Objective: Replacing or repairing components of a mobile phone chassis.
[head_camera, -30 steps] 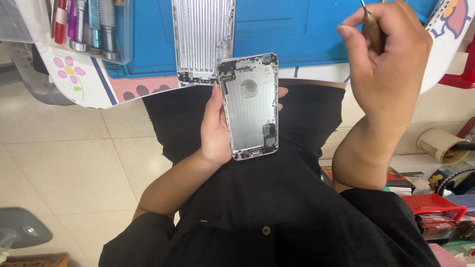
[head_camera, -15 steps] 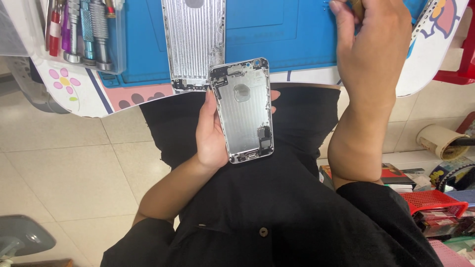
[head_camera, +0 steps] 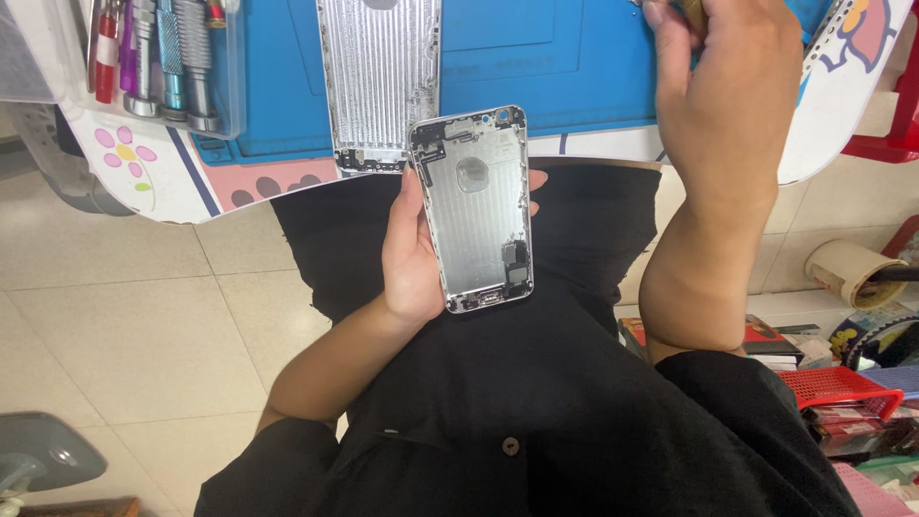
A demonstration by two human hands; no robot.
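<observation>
Head view looks straight down at my lap and the near edge of the workbench. My left hand (head_camera: 414, 257) cradles an opened silver phone housing (head_camera: 476, 206) from behind, inner side facing up, with its small black parts near both ends. My thumb lies along its left edge and my fingertips (head_camera: 536, 179) peek out past its right edge, so the fingers are wrapped around it in a loose clamp. The housing hangs over my black shirt (head_camera: 574, 402), just near of the table edge, its far end overlapping the white table rim (head_camera: 593, 144).

My right hand (head_camera: 723, 81) is raised over the blue work mat (head_camera: 574, 57) at the far right. Its fingers are curled together around a brownish tool handle (head_camera: 695, 11), only a sliver of which shows at the top of the frame; I cannot tell what kind of tool it is.

Just far and left of the housing, a second silver phone shell (head_camera: 380, 81) with a ribbed inside lies flat on the mat, its near end touching the table rim. Further left, a clear tray (head_camera: 230, 91) holds several screwdrivers (head_camera: 172, 57) with coloured grips. A red basket (head_camera: 838, 388) sits on the floor at the right.
</observation>
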